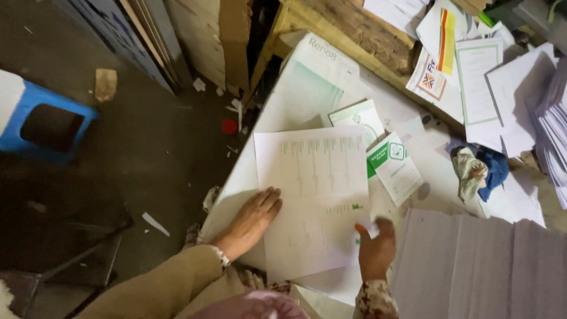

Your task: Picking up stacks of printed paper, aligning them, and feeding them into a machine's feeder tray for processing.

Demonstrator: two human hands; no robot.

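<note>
A white printed sheet [316,195] with columns of small text lies on a big white board [283,106]. My left hand [251,221] rests flat on the sheet's left edge, fingers spread. Over the sheet's lower right edge my right hand [375,248] is blurred, its fingers curled by the paper's corner; whether it grips the paper is unclear. Two green-and-white leaflets [393,165] lie just beyond the sheet's right side.
A thick stack of white paper [478,266] sits at the lower right. A crumpled blue and pale cloth [481,168] lies beside it. More loose papers [502,77] cover the far right. A blue stool [41,124] stands on the dark floor at left.
</note>
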